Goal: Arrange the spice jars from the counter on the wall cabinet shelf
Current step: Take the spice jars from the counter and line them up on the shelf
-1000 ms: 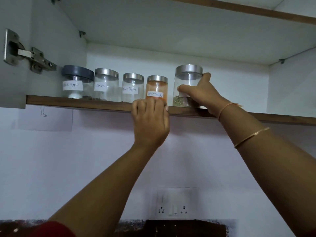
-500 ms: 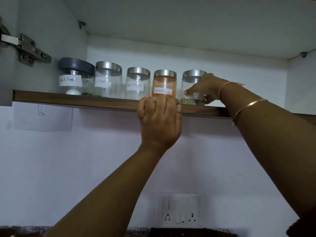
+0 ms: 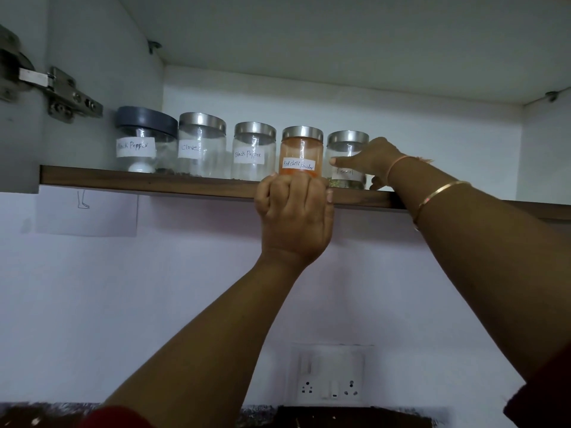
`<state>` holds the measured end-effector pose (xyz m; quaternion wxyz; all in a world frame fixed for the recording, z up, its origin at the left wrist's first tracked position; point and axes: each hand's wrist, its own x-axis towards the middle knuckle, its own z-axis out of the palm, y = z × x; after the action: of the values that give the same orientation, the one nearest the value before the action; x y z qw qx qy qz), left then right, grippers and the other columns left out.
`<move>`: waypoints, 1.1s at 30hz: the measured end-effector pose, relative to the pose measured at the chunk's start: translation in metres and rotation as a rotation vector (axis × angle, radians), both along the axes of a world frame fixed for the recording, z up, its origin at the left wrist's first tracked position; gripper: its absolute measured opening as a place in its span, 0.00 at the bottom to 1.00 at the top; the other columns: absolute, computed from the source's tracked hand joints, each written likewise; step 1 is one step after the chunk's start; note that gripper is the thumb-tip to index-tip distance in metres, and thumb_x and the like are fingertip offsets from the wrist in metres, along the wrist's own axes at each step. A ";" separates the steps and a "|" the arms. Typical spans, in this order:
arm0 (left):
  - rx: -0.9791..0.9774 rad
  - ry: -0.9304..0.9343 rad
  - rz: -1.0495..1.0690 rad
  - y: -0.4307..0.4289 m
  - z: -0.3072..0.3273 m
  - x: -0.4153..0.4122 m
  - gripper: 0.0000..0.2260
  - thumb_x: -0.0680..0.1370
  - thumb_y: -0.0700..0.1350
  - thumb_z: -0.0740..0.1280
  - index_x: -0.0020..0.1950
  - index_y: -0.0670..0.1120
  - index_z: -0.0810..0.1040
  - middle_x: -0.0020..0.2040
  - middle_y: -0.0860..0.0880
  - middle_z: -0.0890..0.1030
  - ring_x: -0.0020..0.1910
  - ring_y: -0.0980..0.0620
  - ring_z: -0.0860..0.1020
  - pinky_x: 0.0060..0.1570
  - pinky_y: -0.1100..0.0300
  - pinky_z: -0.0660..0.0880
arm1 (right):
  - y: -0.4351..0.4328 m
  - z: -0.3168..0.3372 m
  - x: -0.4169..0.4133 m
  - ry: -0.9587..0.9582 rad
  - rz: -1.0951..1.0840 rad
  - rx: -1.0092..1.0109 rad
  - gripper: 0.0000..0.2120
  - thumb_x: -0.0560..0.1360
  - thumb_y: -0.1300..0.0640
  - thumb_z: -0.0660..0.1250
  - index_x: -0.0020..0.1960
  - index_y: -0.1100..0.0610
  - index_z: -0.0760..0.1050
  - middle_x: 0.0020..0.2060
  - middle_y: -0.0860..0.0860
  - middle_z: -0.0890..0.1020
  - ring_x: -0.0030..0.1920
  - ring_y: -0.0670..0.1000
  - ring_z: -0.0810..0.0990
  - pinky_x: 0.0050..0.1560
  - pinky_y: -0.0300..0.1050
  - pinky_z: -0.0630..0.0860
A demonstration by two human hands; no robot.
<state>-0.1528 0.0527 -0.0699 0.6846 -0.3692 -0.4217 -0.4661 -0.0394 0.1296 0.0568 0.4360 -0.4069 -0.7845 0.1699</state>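
Several labelled glass spice jars stand in a row on the wall cabinet shelf [image 3: 154, 182]: a grey-lidded black pepper jar [image 3: 140, 140], a clove jar [image 3: 200, 143], a second black pepper jar [image 3: 253, 149], an orange red chilli powder jar [image 3: 301, 149] and, at the right end, a fennel jar [image 3: 346, 148] with green seeds at its bottom. My right hand [image 3: 370, 159] is wrapped around the fennel jar, thumb across its front. My left hand [image 3: 293, 217] grips the shelf's front edge just below the chilli jar.
A metal door hinge [image 3: 58, 94] sticks out on the cabinet's left wall. The shelf runs on to the right of the fennel jar. Below are a paper sheet [image 3: 86, 211] on the wall, a wall socket plate [image 3: 330, 375] and a dark counter edge [image 3: 340, 417].
My right hand has lowered the fennel jar and pushed it back on the shelf into line beside the chilli jar. The left hand has stayed on the shelf edge.
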 end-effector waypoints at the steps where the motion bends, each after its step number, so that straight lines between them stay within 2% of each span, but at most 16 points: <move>1: -0.018 -0.010 0.001 -0.002 -0.001 0.001 0.18 0.80 0.48 0.52 0.44 0.44 0.79 0.41 0.46 0.78 0.47 0.47 0.69 0.59 0.51 0.62 | -0.005 -0.002 0.003 -0.040 -0.013 0.001 0.37 0.70 0.45 0.73 0.70 0.63 0.64 0.66 0.59 0.72 0.65 0.59 0.74 0.63 0.51 0.73; 4: -0.081 -0.051 -0.008 -0.009 -0.002 0.005 0.13 0.78 0.46 0.56 0.46 0.44 0.79 0.42 0.46 0.78 0.47 0.47 0.69 0.60 0.52 0.62 | -0.024 -0.009 0.011 -0.202 -0.062 -0.011 0.28 0.76 0.50 0.67 0.70 0.64 0.66 0.69 0.59 0.70 0.68 0.58 0.70 0.67 0.49 0.69; 6: -0.128 -0.078 -0.021 -0.015 -0.003 0.010 0.12 0.79 0.46 0.57 0.47 0.44 0.78 0.43 0.46 0.77 0.47 0.46 0.71 0.61 0.52 0.62 | -0.038 -0.012 0.019 -0.254 -0.075 -0.030 0.23 0.77 0.54 0.66 0.68 0.63 0.68 0.68 0.59 0.71 0.67 0.58 0.71 0.65 0.48 0.69; 9: -0.202 -0.104 -0.061 -0.022 -0.006 0.014 0.10 0.79 0.45 0.59 0.49 0.43 0.78 0.46 0.45 0.78 0.49 0.44 0.74 0.65 0.50 0.63 | -0.055 -0.018 0.028 -0.241 -0.081 -0.018 0.18 0.75 0.58 0.67 0.63 0.63 0.72 0.58 0.59 0.75 0.59 0.57 0.74 0.52 0.44 0.70; 11: -0.270 -0.125 -0.071 -0.028 -0.009 0.018 0.10 0.79 0.44 0.58 0.52 0.43 0.78 0.48 0.45 0.79 0.53 0.44 0.75 0.68 0.48 0.61 | -0.062 -0.025 0.033 -0.184 -0.101 0.023 0.06 0.74 0.59 0.66 0.47 0.62 0.73 0.47 0.56 0.74 0.49 0.56 0.73 0.42 0.41 0.68; 13: -0.344 -0.146 -0.074 -0.034 -0.010 0.021 0.12 0.79 0.44 0.57 0.54 0.43 0.78 0.50 0.45 0.79 0.55 0.44 0.75 0.69 0.47 0.60 | -0.064 -0.034 0.035 -0.126 -0.156 0.103 0.10 0.74 0.59 0.62 0.35 0.57 0.66 0.35 0.53 0.72 0.43 0.56 0.71 0.34 0.42 0.64; 15: -0.419 -0.162 -0.083 -0.043 -0.010 0.024 0.14 0.79 0.45 0.55 0.56 0.42 0.77 0.51 0.45 0.79 0.56 0.43 0.75 0.69 0.47 0.60 | -0.071 -0.049 0.037 -0.048 -0.224 0.227 0.14 0.74 0.58 0.59 0.31 0.56 0.61 0.30 0.51 0.68 0.39 0.57 0.70 0.32 0.42 0.60; 17: -0.478 -0.175 -0.098 -0.050 -0.009 0.027 0.16 0.79 0.46 0.54 0.57 0.42 0.77 0.52 0.45 0.79 0.57 0.44 0.75 0.69 0.46 0.61 | -0.076 -0.067 0.036 0.018 -0.290 0.382 0.17 0.75 0.57 0.57 0.29 0.58 0.61 0.30 0.54 0.70 0.38 0.57 0.69 0.33 0.43 0.60; 19: -0.530 -0.196 -0.107 -0.057 -0.008 0.030 0.17 0.78 0.46 0.52 0.58 0.42 0.77 0.54 0.45 0.79 0.58 0.44 0.74 0.69 0.45 0.60 | -0.077 -0.086 0.036 0.051 -0.323 0.558 0.17 0.77 0.56 0.55 0.31 0.61 0.67 0.33 0.59 0.76 0.39 0.57 0.69 0.38 0.45 0.61; 21: -0.562 -0.214 -0.081 -0.062 -0.010 0.033 0.19 0.78 0.47 0.51 0.61 0.42 0.75 0.57 0.45 0.78 0.61 0.44 0.73 0.70 0.43 0.57 | -0.077 -0.105 0.037 0.084 -0.299 0.703 0.19 0.77 0.55 0.51 0.37 0.62 0.75 0.35 0.59 0.80 0.39 0.58 0.74 0.43 0.47 0.66; 24: -0.587 -0.229 -0.023 -0.068 -0.019 0.037 0.21 0.78 0.47 0.51 0.66 0.42 0.72 0.64 0.43 0.75 0.67 0.43 0.69 0.71 0.40 0.52 | -0.078 -0.129 0.042 0.118 -0.245 0.801 0.19 0.74 0.55 0.53 0.51 0.63 0.79 0.45 0.57 0.82 0.49 0.59 0.79 0.56 0.51 0.73; 27: -0.646 -0.249 -0.043 -0.072 -0.049 0.044 0.22 0.79 0.48 0.51 0.70 0.42 0.69 0.70 0.41 0.70 0.71 0.43 0.67 0.71 0.40 0.51 | -0.084 -0.157 0.045 0.186 -0.199 0.759 0.18 0.75 0.58 0.59 0.61 0.64 0.76 0.60 0.59 0.78 0.62 0.59 0.75 0.61 0.52 0.73; 30: -0.804 -0.301 -0.122 -0.073 -0.106 0.054 0.24 0.79 0.49 0.48 0.70 0.42 0.70 0.69 0.41 0.72 0.69 0.43 0.70 0.71 0.41 0.53 | -0.086 -0.203 0.046 0.097 -0.207 0.750 0.19 0.74 0.56 0.59 0.62 0.63 0.76 0.59 0.60 0.78 0.61 0.60 0.77 0.58 0.53 0.76; 33: -0.972 -0.396 -0.115 -0.072 -0.168 0.063 0.24 0.79 0.48 0.48 0.68 0.41 0.72 0.67 0.41 0.74 0.67 0.43 0.72 0.69 0.40 0.56 | -0.085 -0.263 0.044 0.083 -0.216 0.586 0.18 0.75 0.57 0.61 0.62 0.62 0.75 0.61 0.60 0.77 0.61 0.59 0.76 0.59 0.52 0.76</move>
<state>-0.0895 -0.0198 -0.2380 0.3148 -0.5715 -0.6894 -0.3145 0.0047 0.0445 -0.2063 0.5820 -0.3377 -0.7337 -0.0945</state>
